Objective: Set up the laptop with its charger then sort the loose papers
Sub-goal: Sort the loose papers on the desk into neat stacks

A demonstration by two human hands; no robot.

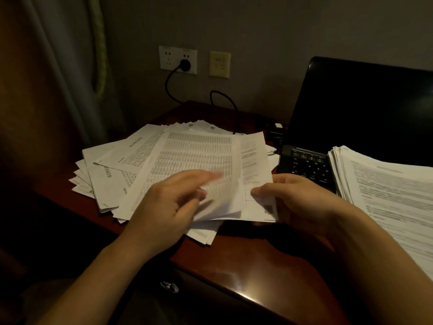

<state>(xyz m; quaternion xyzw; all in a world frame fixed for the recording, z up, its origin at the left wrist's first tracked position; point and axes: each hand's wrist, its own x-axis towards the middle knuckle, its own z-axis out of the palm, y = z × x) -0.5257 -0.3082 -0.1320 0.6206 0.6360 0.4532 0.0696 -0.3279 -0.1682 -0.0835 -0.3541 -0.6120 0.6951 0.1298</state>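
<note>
One sheet [254,158] in right hand [295,200], loose papers [117,160] under left hand [168,207].

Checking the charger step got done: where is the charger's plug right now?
Head view, upper left of centre: the black plug sits in the white wall socket, just left of the beige wall plate, above the loose papers.

Two hands, left [168,207] and right [300,200], one laptop [351,109], one charger cable [169,86], two paper piles [187,148].

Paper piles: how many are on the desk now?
2. A loose pile is spread left of the laptop. A neater stack is at right, overlapping the laptop's keyboard. More may lie out of frame.
</note>
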